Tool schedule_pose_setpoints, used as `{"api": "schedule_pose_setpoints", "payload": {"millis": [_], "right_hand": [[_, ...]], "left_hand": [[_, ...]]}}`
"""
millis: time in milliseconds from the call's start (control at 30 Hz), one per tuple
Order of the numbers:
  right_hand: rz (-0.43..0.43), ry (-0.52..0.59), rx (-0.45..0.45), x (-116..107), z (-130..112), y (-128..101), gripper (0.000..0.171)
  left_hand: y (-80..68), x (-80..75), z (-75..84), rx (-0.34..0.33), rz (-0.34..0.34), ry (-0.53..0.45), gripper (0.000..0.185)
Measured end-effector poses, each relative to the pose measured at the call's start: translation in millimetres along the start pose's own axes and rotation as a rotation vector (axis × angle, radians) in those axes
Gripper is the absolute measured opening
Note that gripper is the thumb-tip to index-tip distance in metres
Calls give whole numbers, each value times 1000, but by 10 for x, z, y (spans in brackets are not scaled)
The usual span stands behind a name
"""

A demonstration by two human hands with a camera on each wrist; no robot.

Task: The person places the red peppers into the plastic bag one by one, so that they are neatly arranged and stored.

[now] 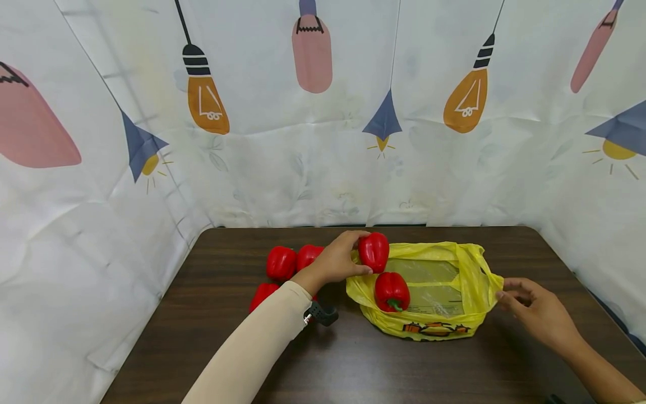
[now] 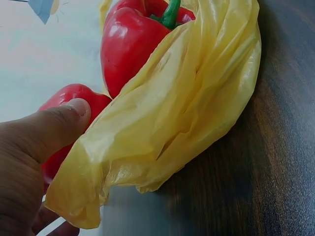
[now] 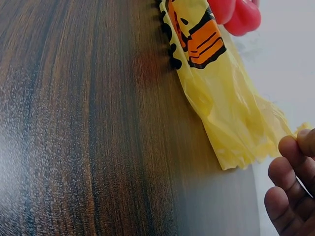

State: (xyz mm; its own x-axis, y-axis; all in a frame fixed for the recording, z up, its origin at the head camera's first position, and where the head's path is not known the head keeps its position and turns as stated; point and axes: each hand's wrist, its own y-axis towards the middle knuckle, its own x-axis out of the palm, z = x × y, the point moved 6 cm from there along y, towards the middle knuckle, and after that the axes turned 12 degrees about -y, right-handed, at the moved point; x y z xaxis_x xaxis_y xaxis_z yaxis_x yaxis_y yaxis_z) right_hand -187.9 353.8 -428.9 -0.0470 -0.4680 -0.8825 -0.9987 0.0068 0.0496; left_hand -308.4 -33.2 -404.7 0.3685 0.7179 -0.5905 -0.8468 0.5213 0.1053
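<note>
My left hand (image 1: pixel 361 253) grips a red bell pepper (image 1: pixel 374 251) just over the left rim of an open yellow plastic bag (image 1: pixel 469 280). In the left wrist view my thumb (image 2: pixel 59 125) presses on that pepper (image 2: pixel 96 101) beside the bag (image 2: pixel 187 113). A second red pepper (image 1: pixel 391 291) with a green stem lies inside the bag, and the left wrist view shows this pepper (image 2: pixel 128 44) too. My right hand (image 1: pixel 510 296) sits at the bag's right edge with loosely curled fingers (image 3: pixel 290 191) beside the plastic (image 3: pixel 221 113); they hold nothing that I can see.
Three more red peppers lie on the dark wooden table (image 1: pixel 353 359) left of the bag: one (image 1: pixel 281 262), another (image 1: pixel 309 255) and a third (image 1: pixel 262 294) partly under my forearm. A white curtain with lamp prints (image 1: pixel 323 140) closes off the back and sides.
</note>
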Motion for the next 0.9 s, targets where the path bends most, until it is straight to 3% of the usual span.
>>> {"api": "schedule_pose_setpoints", "payload": {"millis": [333,600,900], "right_hand": [[-8,8,6,-1,8,3,57],[-1,-2,2,-1,9,10,57],[14,-4,-2,0,-2,9,53]], "left_hand": [[-9,-11,-6,-1,12,130,83],[-34,-60,25,24,12,86,74],[-146,-249,70,53,65,23,66]]}}
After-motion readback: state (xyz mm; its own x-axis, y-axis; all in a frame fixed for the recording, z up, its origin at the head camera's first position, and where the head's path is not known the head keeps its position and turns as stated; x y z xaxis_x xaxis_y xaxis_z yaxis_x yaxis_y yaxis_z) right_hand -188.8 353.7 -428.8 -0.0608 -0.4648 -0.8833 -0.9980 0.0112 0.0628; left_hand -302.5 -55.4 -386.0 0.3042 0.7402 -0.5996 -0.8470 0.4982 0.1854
